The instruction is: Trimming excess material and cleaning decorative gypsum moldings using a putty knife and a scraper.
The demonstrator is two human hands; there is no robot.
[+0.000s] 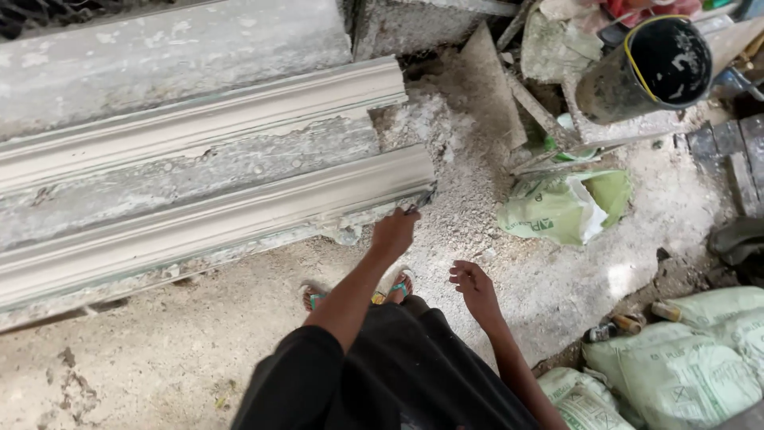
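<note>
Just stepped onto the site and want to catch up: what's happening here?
A person stands at the end of a long moulded plaster cornice lying on a bench. Their left hand holds a small tool against the cornice's lower end corner. The right hand hangs open and empty over the dusty floor. Green sacks lie to the right.

A dusty concrete floor (pixel 199 334) carries everything. Long plaster mouldings (pixel 207 199) lie across its upper left. Right of the mouldings: white rubble (pixel 454 151), an open green sack (pixel 557 209), then full sacks (pixel 684 358) lower right.
</note>
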